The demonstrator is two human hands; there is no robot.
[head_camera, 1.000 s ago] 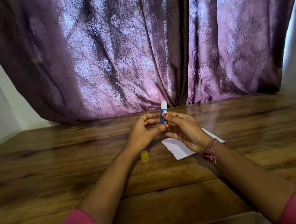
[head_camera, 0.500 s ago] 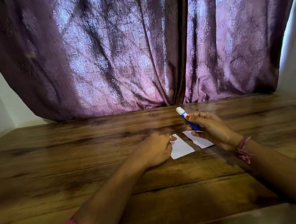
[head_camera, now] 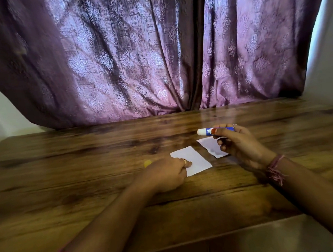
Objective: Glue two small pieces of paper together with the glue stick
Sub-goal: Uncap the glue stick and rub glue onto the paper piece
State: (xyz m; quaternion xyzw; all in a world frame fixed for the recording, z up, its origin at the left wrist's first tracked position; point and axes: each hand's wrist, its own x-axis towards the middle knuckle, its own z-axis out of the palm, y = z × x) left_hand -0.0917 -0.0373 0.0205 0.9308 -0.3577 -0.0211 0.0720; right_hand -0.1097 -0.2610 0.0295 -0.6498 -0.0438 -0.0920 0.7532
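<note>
Two small white paper pieces lie on the wooden table. My left hand [head_camera: 164, 174] rests with its fingertips pressing the near-left corner of the left paper [head_camera: 195, 160]. The right paper [head_camera: 209, 145], with a torn edge, lies partly under my right hand [head_camera: 238, 142]. That hand holds a blue glue stick [head_camera: 209, 131] almost level above the table, its white glue end pointing left, uncapped. The yellow cap [head_camera: 147, 162] sits on the table just left of my left hand.
The brown wooden table [head_camera: 87, 179] spreads wide on both sides, and its front edge [head_camera: 207, 238] runs near my forearms. A purple patterned curtain [head_camera: 138, 59] hangs right behind the table's far edge. White walls flank it.
My hands have parted: the left dropped onto the left paper, the right carried the glue stick rightward and tipped it from upright to nearly level. The two papers now lie apart.
</note>
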